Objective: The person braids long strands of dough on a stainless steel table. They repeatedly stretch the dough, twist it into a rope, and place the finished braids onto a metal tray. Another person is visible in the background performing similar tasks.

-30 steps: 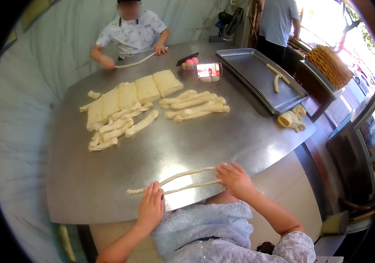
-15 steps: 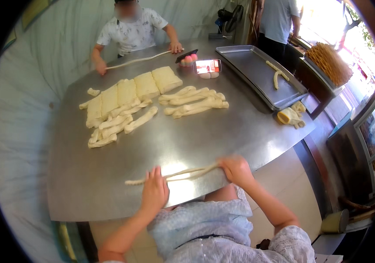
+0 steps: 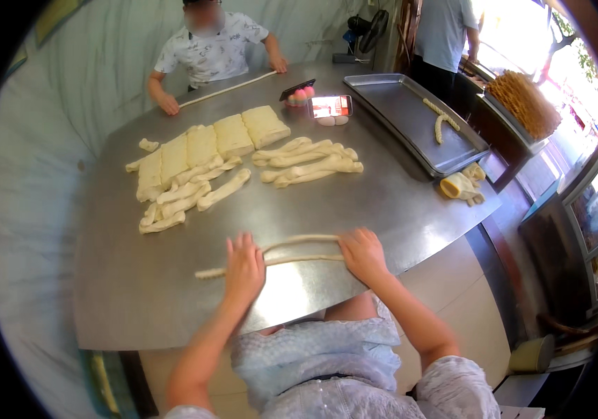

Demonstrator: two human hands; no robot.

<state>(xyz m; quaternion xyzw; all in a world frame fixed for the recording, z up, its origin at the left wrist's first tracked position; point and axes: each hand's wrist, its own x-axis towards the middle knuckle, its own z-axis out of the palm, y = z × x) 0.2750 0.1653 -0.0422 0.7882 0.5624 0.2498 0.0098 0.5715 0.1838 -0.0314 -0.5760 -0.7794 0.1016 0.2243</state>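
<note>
A doubled dough rope (image 3: 302,259) lies on the table near its front edge, its two strands bowed apart between my hands. My left hand (image 3: 245,269) rests flat across the strands, fingers stretched forward. Past it on the left, a short twisted end of the rope sticks out. Over the strands' right end my right hand (image 3: 363,255) lies palm down, fingers extended; what is beneath its palm is hidden. Farther off are several loose dough strips (image 3: 313,162) and a row of thick dough slabs (image 3: 202,146), with more strips (image 3: 180,206) at the slabs' near side.
Across the metal table (image 3: 131,300) a person (image 3: 208,52) handles a long dough rope (image 3: 228,89). A phone (image 3: 330,106) leans near a large tray (image 3: 418,129) holding twisted dough (image 3: 440,120). Gloves (image 3: 463,184) lie beside the tray. Fried twists (image 3: 522,103) are piled at far right.
My right hand has moved forward and slightly left, going from gripping the rope's end to lying over it. Both hands are farther from the table edge, and the strands have spread apart.
</note>
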